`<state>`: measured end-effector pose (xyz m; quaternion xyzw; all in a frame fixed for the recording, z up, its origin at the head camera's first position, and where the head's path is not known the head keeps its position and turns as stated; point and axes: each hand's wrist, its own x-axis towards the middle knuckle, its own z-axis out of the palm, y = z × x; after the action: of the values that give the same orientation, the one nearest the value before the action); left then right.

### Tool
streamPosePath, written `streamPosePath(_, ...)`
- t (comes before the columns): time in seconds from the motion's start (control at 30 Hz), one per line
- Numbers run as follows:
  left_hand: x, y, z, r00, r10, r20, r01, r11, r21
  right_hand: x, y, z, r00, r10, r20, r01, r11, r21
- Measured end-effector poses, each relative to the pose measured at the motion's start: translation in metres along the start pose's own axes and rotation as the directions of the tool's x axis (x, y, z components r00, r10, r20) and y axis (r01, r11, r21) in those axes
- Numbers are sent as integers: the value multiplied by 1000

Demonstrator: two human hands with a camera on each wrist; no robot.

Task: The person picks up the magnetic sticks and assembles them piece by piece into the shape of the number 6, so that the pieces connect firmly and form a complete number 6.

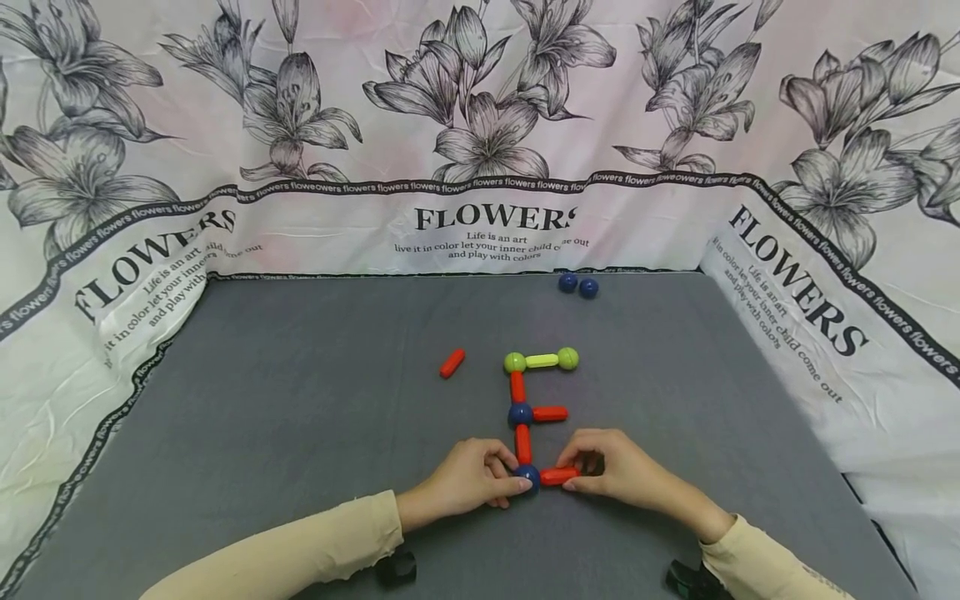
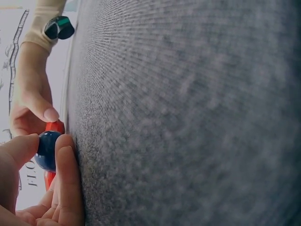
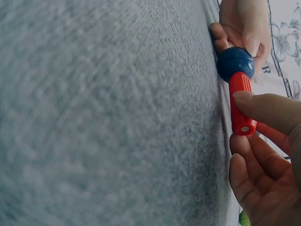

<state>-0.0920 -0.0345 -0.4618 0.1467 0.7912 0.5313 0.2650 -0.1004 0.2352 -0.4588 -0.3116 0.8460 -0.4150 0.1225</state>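
Observation:
My left hand pinches a dark blue ball between thumb and fingers at the near end of a shape made of balls and rods. A red rod meets that ball on its right, and my right hand pinches it by thumb and fingers. In the right wrist view the rod's free end shows a small metal disc. From the held ball another red rod runs away to a second blue ball, which has a red side rod. Farther on, a red rod reaches a green ball.
A yellow-green rod links the far green ball to another green ball. One loose red rod lies left of the shape. Two blue balls sit at the back of the grey table, before a flower-printed cloth.

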Motion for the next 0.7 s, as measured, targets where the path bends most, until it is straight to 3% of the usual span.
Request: streamPosePath(0.7, 0, -1, 1, 1000, 16, -9, -16, 1000, 13, 2, 3, 1, 1000, 8, 12, -8, 1000, -21)
